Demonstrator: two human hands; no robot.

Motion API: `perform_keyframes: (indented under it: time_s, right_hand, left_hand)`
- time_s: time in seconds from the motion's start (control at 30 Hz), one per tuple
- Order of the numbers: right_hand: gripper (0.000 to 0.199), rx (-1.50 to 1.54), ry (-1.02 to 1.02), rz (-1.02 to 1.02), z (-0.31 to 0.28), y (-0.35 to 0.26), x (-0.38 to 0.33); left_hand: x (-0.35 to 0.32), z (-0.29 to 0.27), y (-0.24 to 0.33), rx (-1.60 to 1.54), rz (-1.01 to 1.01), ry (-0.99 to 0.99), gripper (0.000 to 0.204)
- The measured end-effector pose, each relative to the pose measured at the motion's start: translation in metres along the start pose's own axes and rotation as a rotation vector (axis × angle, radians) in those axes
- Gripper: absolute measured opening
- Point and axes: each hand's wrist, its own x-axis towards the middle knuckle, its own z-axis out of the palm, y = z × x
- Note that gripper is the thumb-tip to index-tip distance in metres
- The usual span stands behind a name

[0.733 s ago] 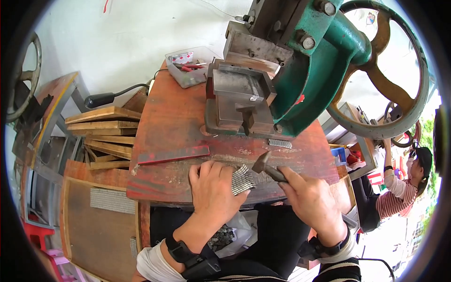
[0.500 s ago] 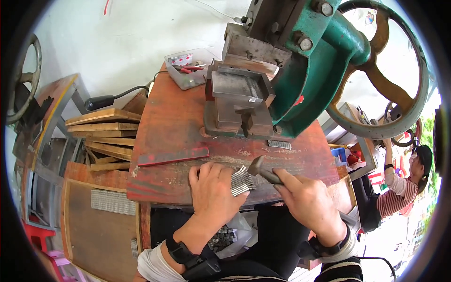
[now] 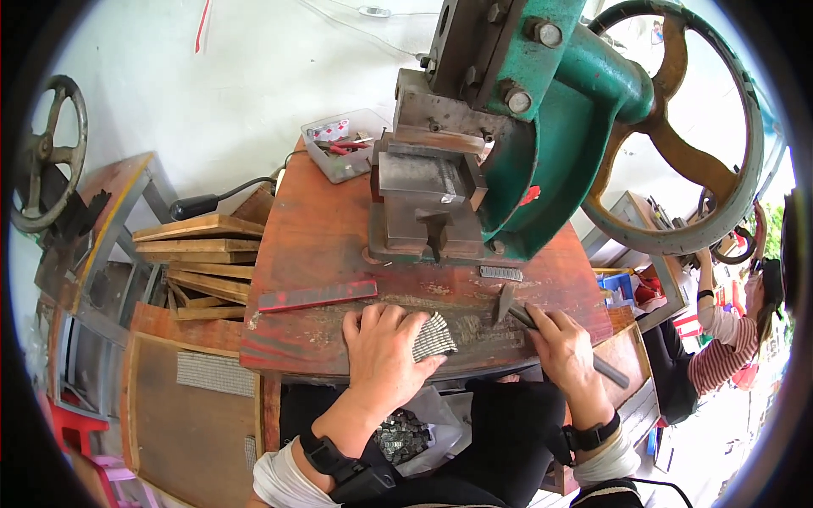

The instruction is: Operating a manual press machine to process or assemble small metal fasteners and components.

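My left hand [image 3: 385,347] is closed around a bundle of thin, ridged grey metal strips [image 3: 434,337] at the bench's near edge. The strips stand packed side by side, fanned a little at the top, and my palm hides part of them. To the right, my right hand [image 3: 563,349] grips a hammer [image 3: 611,371] partway along its handle. Its head [image 3: 504,305] points toward the strips, apart from them, over the worn wood. A short grey ridged metal piece [image 3: 501,273] lies by the press base, and a red bar [image 3: 318,295] lies beyond my left hand.
A green hand press [image 3: 576,152] with a large wheel [image 3: 741,195] towers over the wooden bench [image 3: 313,229]. A plastic box [image 3: 343,165] of tools sits behind. Wooden trays [image 3: 199,245] are stacked left, above a tray [image 3: 195,423] with strips. Another person [image 3: 720,364] works at right.
The hammer has moved right, away from the strips, and its head has turned. The strips sit tighter and more evenly in my left hand. The whole view has shifted slightly.
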Motion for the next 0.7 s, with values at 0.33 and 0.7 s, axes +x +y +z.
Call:
perform_keyframes:
  time_s: [0.33,0.7]
  right_hand:
    - [0.044,-0.003,0.129,-0.363,0.029,-0.032,0.036]
    - [0.040,0.006,0.111,-0.534,0.036,-0.049,0.035]
  left_hand:
    - [0.001,-0.005,-0.005,0.035,0.030,-0.040,0.054]
    - [0.004,0.000,-0.003,0.016,0.026,-0.044,0.056]
